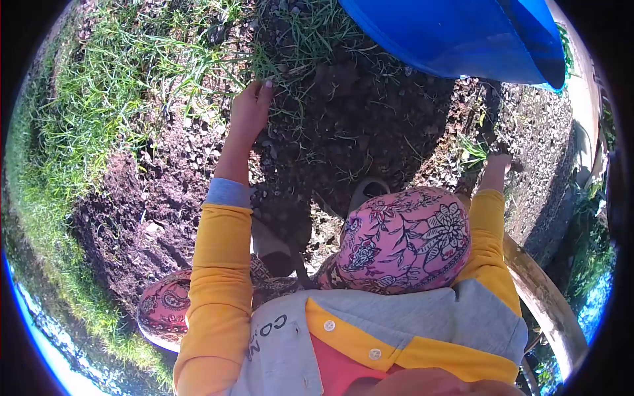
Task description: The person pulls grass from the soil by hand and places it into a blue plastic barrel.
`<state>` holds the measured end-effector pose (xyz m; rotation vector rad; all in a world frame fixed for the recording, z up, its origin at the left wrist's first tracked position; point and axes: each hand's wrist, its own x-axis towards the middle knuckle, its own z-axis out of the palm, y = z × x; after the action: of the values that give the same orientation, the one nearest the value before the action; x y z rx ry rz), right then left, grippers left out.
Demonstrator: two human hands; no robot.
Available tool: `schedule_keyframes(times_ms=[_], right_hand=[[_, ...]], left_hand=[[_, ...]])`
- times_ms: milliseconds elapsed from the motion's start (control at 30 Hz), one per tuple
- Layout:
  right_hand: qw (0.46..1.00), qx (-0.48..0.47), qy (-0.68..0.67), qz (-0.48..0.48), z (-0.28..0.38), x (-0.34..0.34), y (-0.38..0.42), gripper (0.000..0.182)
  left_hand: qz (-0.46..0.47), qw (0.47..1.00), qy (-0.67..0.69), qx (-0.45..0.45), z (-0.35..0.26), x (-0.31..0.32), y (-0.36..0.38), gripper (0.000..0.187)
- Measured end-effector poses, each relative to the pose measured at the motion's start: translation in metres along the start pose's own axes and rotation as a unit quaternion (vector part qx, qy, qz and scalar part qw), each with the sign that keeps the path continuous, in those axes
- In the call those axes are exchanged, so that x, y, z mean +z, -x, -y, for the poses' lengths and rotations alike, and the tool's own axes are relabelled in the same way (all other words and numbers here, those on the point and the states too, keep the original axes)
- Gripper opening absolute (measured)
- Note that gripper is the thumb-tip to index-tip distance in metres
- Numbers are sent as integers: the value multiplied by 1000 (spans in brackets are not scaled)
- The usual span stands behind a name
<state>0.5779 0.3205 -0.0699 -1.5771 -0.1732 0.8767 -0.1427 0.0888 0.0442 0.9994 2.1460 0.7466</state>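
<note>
My left hand (251,109) reaches down to the ground with its fingers closed at the edge of a patch of green grass (264,63). Blades stick out around its fingertips, and the thumb points upward in view. Off to the right, my right hand (499,162) is low over the soil with its fingers curled. A small tuft of grass (473,153) shows at its inner side, seemingly in its grip. Its fingertips are partly hidden.
A large blue plastic container (456,39) lies at the top right, its rim near the ground. Dark loose soil (330,125) spreads between my arms. Thick grass (99,112) grows on the left. A wooden pole (545,297) runs along the right. My shoe (370,190) stands below.
</note>
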Motion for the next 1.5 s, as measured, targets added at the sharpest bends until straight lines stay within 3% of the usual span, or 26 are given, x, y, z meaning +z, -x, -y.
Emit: schedule_keyframes(times_ms=[100, 267, 333, 400, 467, 533, 600, 633, 667, 700, 767, 833, 933, 967, 1033, 1100, 1167, 1267, 1300, 1333, 1400, 1433, 1500], right_hand=[[999, 12, 40, 29, 31, 42, 69, 27], [943, 94, 75, 310, -7, 172, 138, 21], [926, 117, 103, 344, -30, 188, 155, 20], [954, 119, 168, 217, -52, 152, 148, 24], [923, 56, 352, 145, -53, 125, 165, 29], [863, -31, 467, 191, -46, 97, 166, 30], [769, -196, 542, 276, -48, 81, 141, 28], [723, -234, 582, 289, -39, 74, 134, 26], [669, -315, 634, 224, -38, 72, 123, 27], [765, -260, 547, 217, -22, 81, 152, 41], [783, -224, 542, 208, 0, 91, 180, 56], [626, -257, 709, 201, 9, 90, 165, 55], [579, -274, 727, 248, 17, 98, 167, 43], [682, -218, 646, 266, 16, 96, 171, 40], [785, -250, 477, 307, 4, 89, 170, 31], [704, -175, 630, 276, 4, 87, 156, 33], [564, -209, 775, 192, -50, 49, 12, 42], [622, -230, 734, 149, -24, 44, 52, 58], [648, -296, 696, 95, -27, 37, 49, 55], [588, -267, 761, 61, 0, 52, 105, 58], [600, -339, 724, 22, -4, 45, 94, 59], [571, -372, 731, -44, -7, 42, 89, 58], [583, -325, 744, -30, 5, 48, 96, 54]], left_hand=[[8, 1000, 24, 0, -5, -3, -3, 43], [33, 997, 61, -18, -25, -1, 7, 43], [25, 997, 74, -1, -20, 2, 9, 43], [15, 998, 68, 4, -14, 1, 11, 42], [1, 998, 68, 4, -8, -5, 7, 40], [11, 999, 49, 2, -12, -12, 12, 39], [4, 999, 52, 4, -3, -8, 11, 38], [6, 998, 58, 4, -1, -6, 11, 38], [7, 998, 65, 2, 0, -4, 10, 38], [16, 999, 32, -7, -2, -3, 6, 39], [16, 1000, -2, 16, -17, -2, 3, 40], [9, 999, 1, 39, -24, 5, 2, 39], [26, 998, -13, 55, -32, 5, 3, 39], [32, 998, -22, 56, -28, 5, 2, 39], [35, 998, -26, 47, -19, 4, 4, 40], [31, 999, -27, 33, -19, 1, 8, 41], [30, 999, -9, 27, -16, -1, 10, 41], [32, 999, -3, 29, -5, -2, 4, 43], [39, 999, -12, 24, -10, -5, 6, 43], [46, 999, -21, 18, -13, -6, 7, 44], [48, 999, -15, 13, -21, -5, 8, 43], [45, 999, -12, 15, -24, -4, 8, 43], [46, 999, -6, 24, -29, 0, 7, 42]])
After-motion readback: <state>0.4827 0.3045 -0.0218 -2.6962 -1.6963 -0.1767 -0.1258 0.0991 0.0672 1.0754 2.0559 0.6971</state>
